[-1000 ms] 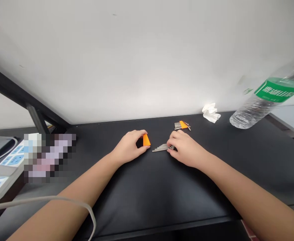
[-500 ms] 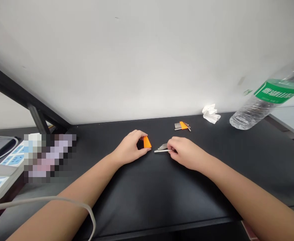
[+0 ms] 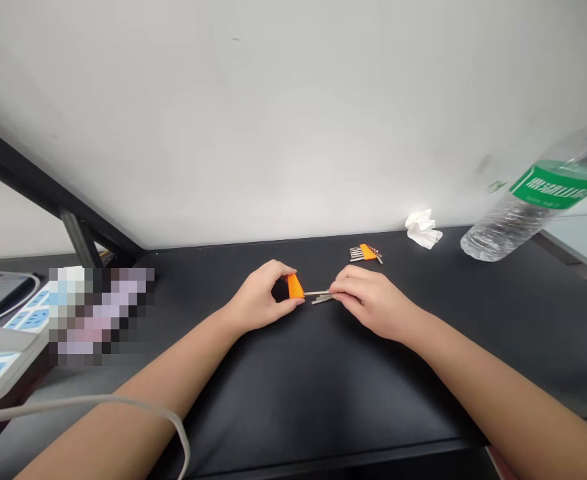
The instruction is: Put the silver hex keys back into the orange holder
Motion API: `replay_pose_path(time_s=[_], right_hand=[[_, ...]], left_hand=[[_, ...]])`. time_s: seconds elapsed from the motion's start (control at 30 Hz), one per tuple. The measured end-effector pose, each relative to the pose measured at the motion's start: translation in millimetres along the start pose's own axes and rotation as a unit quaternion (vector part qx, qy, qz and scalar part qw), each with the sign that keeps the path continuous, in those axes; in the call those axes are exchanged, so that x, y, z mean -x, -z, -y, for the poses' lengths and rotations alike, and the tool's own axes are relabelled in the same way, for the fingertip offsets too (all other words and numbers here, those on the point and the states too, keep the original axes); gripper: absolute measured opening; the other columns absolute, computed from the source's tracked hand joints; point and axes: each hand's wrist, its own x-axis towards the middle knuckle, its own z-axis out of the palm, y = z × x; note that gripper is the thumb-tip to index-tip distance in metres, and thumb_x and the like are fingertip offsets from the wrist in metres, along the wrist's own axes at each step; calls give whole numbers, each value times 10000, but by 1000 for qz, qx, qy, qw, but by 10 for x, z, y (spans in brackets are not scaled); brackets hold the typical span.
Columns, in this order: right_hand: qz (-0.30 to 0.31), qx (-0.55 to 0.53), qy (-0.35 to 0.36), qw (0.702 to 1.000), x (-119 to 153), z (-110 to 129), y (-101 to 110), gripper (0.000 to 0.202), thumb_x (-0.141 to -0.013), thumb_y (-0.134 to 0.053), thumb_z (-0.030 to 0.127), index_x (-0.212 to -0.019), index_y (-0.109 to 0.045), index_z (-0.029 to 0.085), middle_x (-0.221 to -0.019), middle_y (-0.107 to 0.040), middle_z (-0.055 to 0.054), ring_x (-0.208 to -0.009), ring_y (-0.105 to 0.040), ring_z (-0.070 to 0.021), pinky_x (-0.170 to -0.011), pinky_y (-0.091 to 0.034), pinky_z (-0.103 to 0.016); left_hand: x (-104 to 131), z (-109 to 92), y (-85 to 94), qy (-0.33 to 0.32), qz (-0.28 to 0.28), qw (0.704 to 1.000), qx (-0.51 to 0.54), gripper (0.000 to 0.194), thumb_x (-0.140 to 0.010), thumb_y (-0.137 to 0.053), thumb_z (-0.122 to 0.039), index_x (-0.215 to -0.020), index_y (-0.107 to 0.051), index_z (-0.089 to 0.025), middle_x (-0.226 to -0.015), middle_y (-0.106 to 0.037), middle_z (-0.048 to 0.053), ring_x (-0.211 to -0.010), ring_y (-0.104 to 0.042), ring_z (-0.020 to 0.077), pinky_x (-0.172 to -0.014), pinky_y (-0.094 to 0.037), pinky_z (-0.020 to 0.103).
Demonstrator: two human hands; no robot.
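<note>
My left hand (image 3: 258, 297) pinches an orange hex key holder (image 3: 295, 287) between thumb and fingers, just above the black tabletop. From the right, my right hand (image 3: 371, 299) is closed on a thin metal hex key (image 3: 316, 293). That key's tip meets the holder's right edge; how deep it sits there I cannot tell. A few more hex keys (image 3: 322, 299) poke out below my right fingertips, their other ends hidden by the hand. Farther back lies a second orange holder (image 3: 368, 251) filled with several hex keys.
Crumpled white tissue (image 3: 423, 229) and a clear plastic bottle (image 3: 498, 233) with a green label stand along the wall at right. A white power strip (image 3: 28, 320) and a blurred patch are at left. A pale cable (image 3: 123, 399) crosses over my left forearm.
My right hand has brought one hex key left until its tip touches the orange holder. The other keys sit lower, under the fingers. My left hand stays nearly still, the holder slightly turned.
</note>
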Motion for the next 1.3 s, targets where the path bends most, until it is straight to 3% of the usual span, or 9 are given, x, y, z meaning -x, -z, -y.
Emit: replay_pose_path(time_s=[0.17,0.27,0.37,0.43,0.5,0.73,0.93,1.07,1.3], right_hand=[[16,-18,-18,1000,-10,38,34,214,-1007,-531,168,-973,-738,212,-969,-666,-54,-834,-638,-161,-760,-512,-306],[31,-95,-112,989,-34,69,-54,148,-962,-590,192,-926,-731,216,-927,-681,-37,-781,-649,-159,-720,-522,-309],[52,-285,-257,922,-80,97,-205,137,-931,-643,272,-1048,-683,212,-883,-679,-16,-618,-635,-132,-591,-529,-289],[59,-372,-292,879,-108,118,-282,205,-916,-664,284,-1106,-655,207,-898,-683,-14,-619,-649,-129,-604,-547,-287],[70,-389,-297,870,-124,141,-313,180,-906,-682,286,-1061,-668,195,-874,-683,-10,-636,-656,-127,-634,-549,-281],[115,-332,-306,885,-110,207,-301,196,-961,-615,374,-939,-677,189,-692,-633,17,-568,-606,-122,-588,-510,-264],[35,-32,-124,991,-86,87,-175,97,-946,-604,205,-926,-699,199,-936,-635,-33,-789,-604,-149,-731,-494,-295],[82,125,-61,987,-43,-56,-17,148,-944,-568,120,-901,-696,182,-958,-614,-55,-857,-586,-174,-780,-488,-316],[147,215,-38,965,-64,-56,-85,128,-904,-576,83,-880,-670,167,-940,-619,-87,-857,-567,-210,-818,-478,-357]], left_hand=[[25,-71,3,-59,-15,997,-47,417,-813,-778,-383,-1142,-594,-205,-1006,-686,59,-910,-665,220,-812,-562,375],[22,-136,-23,-99,-22,993,-67,385,-826,-759,-356,-1131,-586,-198,-989,-688,74,-903,-661,231,-816,-557,392],[11,-192,-56,-130,-34,988,-76,379,-834,-751,-344,-1130,-569,-193,-966,-688,77,-912,-661,241,-827,-553,405],[7,-215,-72,-142,-37,986,-76,369,-842,-741,-332,-1133,-559,-197,-939,-687,66,-901,-658,236,-856,-548,421],[10,-229,-78,-146,-39,985,-77,355,-854,-723,-311,-1146,-555,-200,-914,-686,52,-878,-652,226,-896,-540,441],[31,-273,-67,-102,-11,992,-72,432,-878,-719,-324,-1262,-565,-201,-1063,-726,78,-987,-676,245,-923,-546,427],[20,-186,-84,29,35,999,-19,418,-853,-705,-304,-1244,-568,-244,-1112,-716,43,-990,-693,223,-892,-568,378],[4,-74,-55,92,50,994,7,409,-861,-686,-349,-1232,-538,-257,-953,-700,3,-842,-673,183,-786,-563,330],[-12,5,-30,82,68,994,19,418,-833,-714,-380,-1194,-553,-244,-830,-653,-27,-699,-618,145,-666,-523,283]])
